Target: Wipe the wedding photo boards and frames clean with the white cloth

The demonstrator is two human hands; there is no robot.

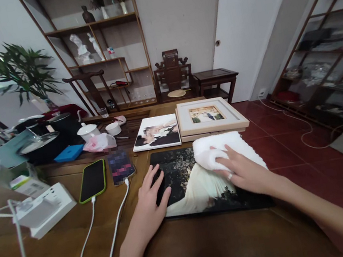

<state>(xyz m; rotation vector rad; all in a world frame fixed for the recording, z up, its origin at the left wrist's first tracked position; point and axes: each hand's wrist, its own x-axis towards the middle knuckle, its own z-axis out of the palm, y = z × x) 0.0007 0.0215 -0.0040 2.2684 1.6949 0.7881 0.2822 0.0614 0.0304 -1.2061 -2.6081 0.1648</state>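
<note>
A large dark photo print (197, 185) lies flat on the wooden table (62, 243) in front of me. My left hand (152, 197) rests flat on its left edge with fingers spread, holding nothing. My right hand (240, 169) presses a bunched white towel (219, 151) onto the print's upper right part, fingers curled over the cloth.
Behind the print lie an unframed photo (157, 133) and a framed photo (209, 115). Two phones (93, 180) on charging cables sit to the left, beside a white power strip (49, 210). Pots, cups and a plant crowd the far left. Red tile floor lies to the right.
</note>
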